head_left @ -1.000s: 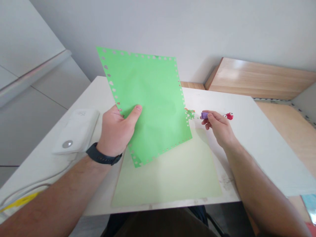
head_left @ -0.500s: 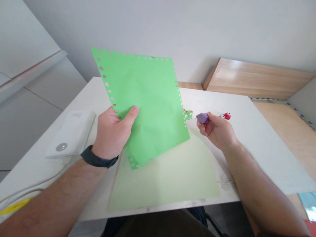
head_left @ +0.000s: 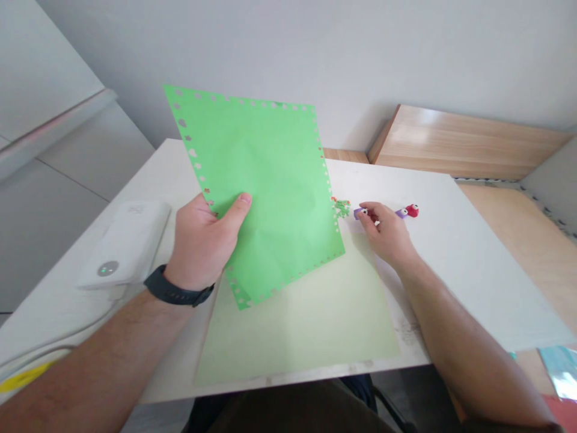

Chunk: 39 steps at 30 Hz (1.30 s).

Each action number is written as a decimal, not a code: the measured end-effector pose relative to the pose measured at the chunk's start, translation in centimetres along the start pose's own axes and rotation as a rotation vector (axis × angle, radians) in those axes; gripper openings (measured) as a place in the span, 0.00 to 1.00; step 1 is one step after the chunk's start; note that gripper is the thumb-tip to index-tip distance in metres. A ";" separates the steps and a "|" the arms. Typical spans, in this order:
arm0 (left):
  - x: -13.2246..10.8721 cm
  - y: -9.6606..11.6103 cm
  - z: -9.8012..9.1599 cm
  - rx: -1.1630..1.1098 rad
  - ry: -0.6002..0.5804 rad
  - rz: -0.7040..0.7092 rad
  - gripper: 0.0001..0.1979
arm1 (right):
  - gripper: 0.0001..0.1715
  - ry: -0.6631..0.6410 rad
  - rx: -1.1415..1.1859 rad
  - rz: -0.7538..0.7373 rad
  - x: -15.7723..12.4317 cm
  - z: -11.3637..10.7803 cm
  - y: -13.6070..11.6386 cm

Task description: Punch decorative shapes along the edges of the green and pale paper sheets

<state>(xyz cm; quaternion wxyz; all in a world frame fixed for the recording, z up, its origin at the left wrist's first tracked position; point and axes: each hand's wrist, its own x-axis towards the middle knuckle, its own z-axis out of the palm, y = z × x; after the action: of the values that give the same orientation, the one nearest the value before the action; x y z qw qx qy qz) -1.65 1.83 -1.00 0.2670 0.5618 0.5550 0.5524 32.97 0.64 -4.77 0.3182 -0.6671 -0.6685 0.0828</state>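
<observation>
My left hand (head_left: 202, 240) is closed on the left edge of a bright green sheet of paper (head_left: 265, 186), thumb on its front. It holds the sheet tilted up above the table; small shapes are punched out along all its edges. My right hand (head_left: 383, 234) lies low on the table with its fingertips pinched on a small purple paper punch (head_left: 359, 212). Just right of that hand lies a red punch (head_left: 412, 210) with a purple piece beside it. A little heap of green and red paper bits (head_left: 341, 207) sits left of the purple punch.
A pale green sheet (head_left: 306, 325) lies flat on the white table (head_left: 473, 264) in front of me. A white device (head_left: 121, 246) with a lit green dot and a cable sits at the left. Wooden boards (head_left: 451, 141) stand against the wall at the back right.
My right hand has lowered the purple punch from a raised, turned-up hold back down onto the table. The green sheet in my left hand has barely shifted.
</observation>
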 end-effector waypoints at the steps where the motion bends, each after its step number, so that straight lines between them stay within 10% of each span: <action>1: 0.0 -0.1 0.0 -0.003 -0.002 0.003 0.17 | 0.21 0.011 -0.015 -0.006 0.0 0.0 0.0; 39: 0.1 -0.1 0.1 0.014 0.010 0.043 0.15 | 0.18 0.154 -0.087 -0.024 0.1 -0.8 -1.1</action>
<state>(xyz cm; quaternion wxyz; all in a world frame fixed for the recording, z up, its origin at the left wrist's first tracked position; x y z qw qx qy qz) -1.65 2.01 -1.11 0.2483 0.5727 0.5481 0.5567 32.49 0.34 -3.50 0.3404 -0.6767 -0.6528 -0.0018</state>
